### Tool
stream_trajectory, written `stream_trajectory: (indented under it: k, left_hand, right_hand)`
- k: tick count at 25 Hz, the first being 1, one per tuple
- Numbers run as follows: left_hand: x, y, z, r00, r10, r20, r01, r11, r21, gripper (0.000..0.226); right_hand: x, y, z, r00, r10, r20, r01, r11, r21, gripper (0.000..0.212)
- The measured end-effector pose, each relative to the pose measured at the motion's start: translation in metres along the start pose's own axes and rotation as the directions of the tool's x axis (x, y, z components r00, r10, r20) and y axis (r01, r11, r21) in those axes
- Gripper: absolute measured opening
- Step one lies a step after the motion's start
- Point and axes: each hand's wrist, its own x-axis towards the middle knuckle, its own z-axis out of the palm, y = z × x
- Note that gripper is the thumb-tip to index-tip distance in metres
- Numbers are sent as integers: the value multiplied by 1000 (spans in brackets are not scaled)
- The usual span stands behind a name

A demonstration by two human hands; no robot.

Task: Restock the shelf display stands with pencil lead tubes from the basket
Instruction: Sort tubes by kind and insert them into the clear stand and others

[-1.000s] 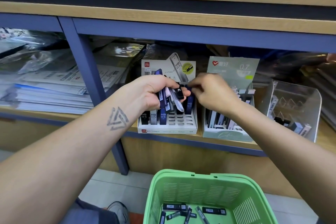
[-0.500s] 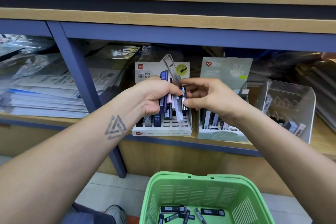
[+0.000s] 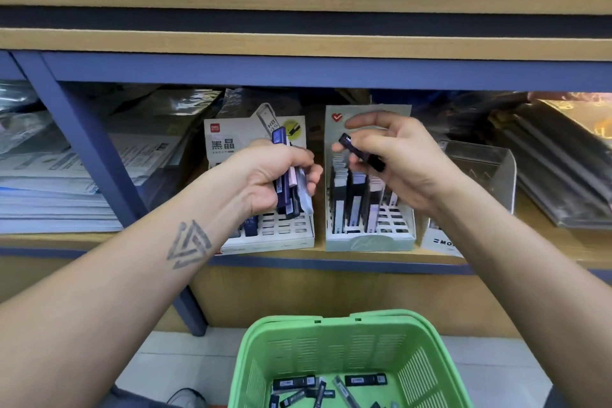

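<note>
Nearest, the green basket (image 3: 334, 351) is sitting on the floor below the shelf, with several dark lead tubes (image 3: 366, 379) lying loose in its bottom. Above it, the person's left hand (image 3: 265, 179) is gripping a bundle of tubes (image 3: 286, 182), blue, pink and clear ones, fingers curled round them, in front of the white Deli display stand (image 3: 281, 230). The right hand (image 3: 394, 159) is pinching a single dark tube (image 3: 362, 152) between thumb and fingers, tilted, hovering over the pale green stand (image 3: 371, 238). That stand is holding upright tubes at its left and middle, with slots showing bare at front right. Further right, a clear acrylic bin (image 3: 480, 169) is standing on the wooden shelf (image 3: 546, 248). Step in hand looks like sorting one tube from the bundle into a stand. Next move probably calls for turning the tube upright and lining it over a free slot.
</note>
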Motion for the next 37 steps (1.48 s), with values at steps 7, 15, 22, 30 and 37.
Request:
stream_trajectory:
  k: [7, 15, 22, 30, 37]
  left_hand:
    - [12, -16, 65, 961, -72, 266, 37, 990, 136, 5]
    - [25, -37, 124, 958, -26, 285, -8, 993, 118, 12]
    - [35, -40, 140, 969, -105, 226, 96, 994, 50, 10]
    - [42, -36, 134, 972, -88, 216, 83, 996, 31, 11]
    - [43, -38, 129, 971, -93, 222, 87, 995, 37, 13]
  right_hand:
    - [-26, -7, -65, 999, -40, -35, 28, 957, -290, 19]
    - [-49, -14, -116, 976, 42, -213, -66, 992, -109, 24]
    - [-62, -21, -157, 914, -160, -374, -100, 802, -589, 14]
    - [-43, -13, -170, 937, -171, -305, -158, 570, -807, 16]
    - [-49, -3, -169, 928, -200, -316, -154, 565, -811, 15]
